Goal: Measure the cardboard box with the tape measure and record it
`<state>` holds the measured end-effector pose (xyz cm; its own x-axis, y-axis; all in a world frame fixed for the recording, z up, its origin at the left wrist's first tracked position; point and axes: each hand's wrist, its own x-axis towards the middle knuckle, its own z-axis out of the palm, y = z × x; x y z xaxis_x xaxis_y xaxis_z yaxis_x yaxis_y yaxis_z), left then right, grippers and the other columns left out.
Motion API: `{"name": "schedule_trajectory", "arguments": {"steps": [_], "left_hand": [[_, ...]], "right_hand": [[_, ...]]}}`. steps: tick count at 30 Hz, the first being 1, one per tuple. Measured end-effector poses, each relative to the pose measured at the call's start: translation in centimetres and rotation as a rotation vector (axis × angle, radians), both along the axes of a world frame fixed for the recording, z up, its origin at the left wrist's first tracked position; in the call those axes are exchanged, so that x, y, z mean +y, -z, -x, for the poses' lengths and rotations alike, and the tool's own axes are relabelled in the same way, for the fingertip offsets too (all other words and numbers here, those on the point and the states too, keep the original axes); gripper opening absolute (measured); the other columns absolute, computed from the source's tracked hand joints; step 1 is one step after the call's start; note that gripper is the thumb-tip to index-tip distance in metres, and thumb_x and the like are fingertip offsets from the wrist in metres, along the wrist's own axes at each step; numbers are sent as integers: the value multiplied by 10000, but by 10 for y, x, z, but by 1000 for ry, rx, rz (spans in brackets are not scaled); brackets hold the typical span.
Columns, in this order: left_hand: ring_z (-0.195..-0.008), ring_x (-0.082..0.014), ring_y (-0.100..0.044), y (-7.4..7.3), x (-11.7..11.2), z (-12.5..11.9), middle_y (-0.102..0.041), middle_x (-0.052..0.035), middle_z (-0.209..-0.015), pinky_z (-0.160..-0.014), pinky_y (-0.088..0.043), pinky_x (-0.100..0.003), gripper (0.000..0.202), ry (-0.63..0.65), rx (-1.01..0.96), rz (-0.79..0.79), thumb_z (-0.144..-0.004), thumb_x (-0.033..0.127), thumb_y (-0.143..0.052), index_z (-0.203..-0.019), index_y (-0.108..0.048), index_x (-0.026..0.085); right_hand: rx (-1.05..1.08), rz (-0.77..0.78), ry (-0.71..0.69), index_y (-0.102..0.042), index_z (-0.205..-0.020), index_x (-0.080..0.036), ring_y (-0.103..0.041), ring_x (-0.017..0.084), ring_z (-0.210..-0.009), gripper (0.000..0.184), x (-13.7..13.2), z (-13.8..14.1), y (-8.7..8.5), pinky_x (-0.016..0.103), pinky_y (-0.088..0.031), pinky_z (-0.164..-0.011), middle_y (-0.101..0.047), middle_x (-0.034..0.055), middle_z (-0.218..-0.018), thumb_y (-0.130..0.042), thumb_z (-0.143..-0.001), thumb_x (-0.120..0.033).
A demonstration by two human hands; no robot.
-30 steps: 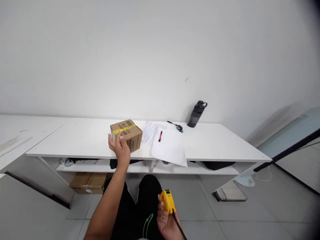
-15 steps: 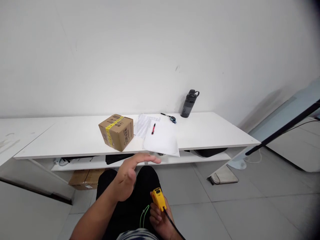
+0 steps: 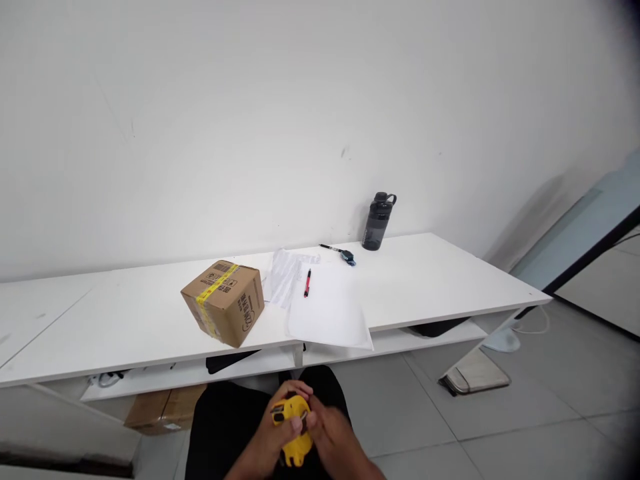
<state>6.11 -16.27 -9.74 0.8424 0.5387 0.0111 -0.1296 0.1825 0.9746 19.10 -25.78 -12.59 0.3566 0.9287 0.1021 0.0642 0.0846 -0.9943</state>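
Observation:
A yellow hand-held tool that looks like a tape measure (image 3: pixel 296 448) is between my hands, low in the head view above my lap. My left hand (image 3: pixel 270 437) wraps around it from the left, its thumb lying across the front. From the other side, my right hand (image 3: pixel 333 433) closes against the tool near a small metallic part; its fingers are partly blurred. Beyond my knees, the taped cardboard box (image 3: pixel 237 300) stands on the white table (image 3: pixel 425 287). A red pen (image 3: pixel 307 283) rests on white paper sheets (image 3: pixel 327 320) beside the box.
A dark water bottle (image 3: pixel 377 223) stands by the wall, with a black pen (image 3: pixel 330 247) and a small dark blue object (image 3: pixel 347 257) nearby. Under the tabletop runs a shelf (image 3: pixel 273 360). Another cardboard box (image 3: pixel 170 410) is on the floor at left.
My left hand has come down from in front of the table onto the yellow tool. My right hand has brought the tool up and left to meet it. The view has shifted slightly.

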Motion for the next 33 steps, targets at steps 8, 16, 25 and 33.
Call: {"name": "schedule_trajectory", "arguments": {"steps": [8, 16, 25, 33], "left_hand": [[-879, -252, -657, -104, 126, -71, -664, -98, -1007, -741, -506, -358, 370, 119, 245, -590, -720, 460, -701, -969, -606, 202], [-854, -300, -637, -69, 188, -131, -660, -75, -923, -720, -467, -365, 460, -166, 596, -1163, -661, 434, -716, -1054, -591, 233], [-1056, -260, -551, -41, 224, -152, -605, -63, -1145, -917, -434, -388, 461, -315, 383, -1149, -713, 350, -703, -1139, -573, 232], [-992, -249, -556, -41, 226, -151, -621, -45, -1045, -869, -438, -372, 291, -320, 340, -1167, -737, 357, -694, -990, -615, 237]], "right_hand": [[-696, 366, 456, -564, -1263, -160, -616, 244, -1020, 532, 168, -151, -107, 326, -441, -841, -674, 126, -1123, -284, -974, -507], [-768, 467, 226, -555, -1308, -170, -603, 266, -1077, 457, 252, -182, -80, 339, -414, -881, -664, 145, -1172, -519, -854, -205], [-587, 304, 55, -685, -1029, -185, -638, 162, -833, 282, 252, -239, -102, 260, -454, -753, -730, 35, -909, -533, -796, -229], [-75, -1, 58, -565, -1053, -167, -647, 188, -878, 416, 234, -236, -100, 296, -451, -739, -717, 118, -993, -687, -716, -379]]}}
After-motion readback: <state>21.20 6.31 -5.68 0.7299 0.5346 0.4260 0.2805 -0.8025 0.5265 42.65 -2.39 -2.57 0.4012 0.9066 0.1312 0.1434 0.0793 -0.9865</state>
